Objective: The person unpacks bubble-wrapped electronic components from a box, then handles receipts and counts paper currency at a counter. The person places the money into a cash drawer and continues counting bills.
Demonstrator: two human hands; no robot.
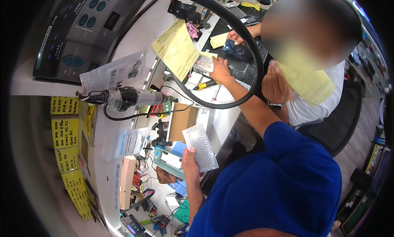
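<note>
My left hand [190, 166] pinches the edge of a clear bubble-wrap pouch [200, 147], its thumb on top. The pouch is held above a teal tray [164, 167]. Farther off, my right hand [221, 71] grips a smaller bubble-wrapped packet [203, 64] over the bench. A yellow printed slip [175, 48] stands beside this packet. Just nearer lies a yellow-and-black pen-shaped tool [206, 85]. What either wrap contains is not clear. Across the bench a co-worker's hand [245, 34] holds a dark phone [238, 50].
A black ring-shaped tube [256, 69] arches over my right hand. To the left are a dark control unit [88, 28] and a grey cylindrical tool [141, 97] on a cable. A cardboard box [182, 121] stands mid-bench. The co-worker's other hand [276, 85] is raised at right.
</note>
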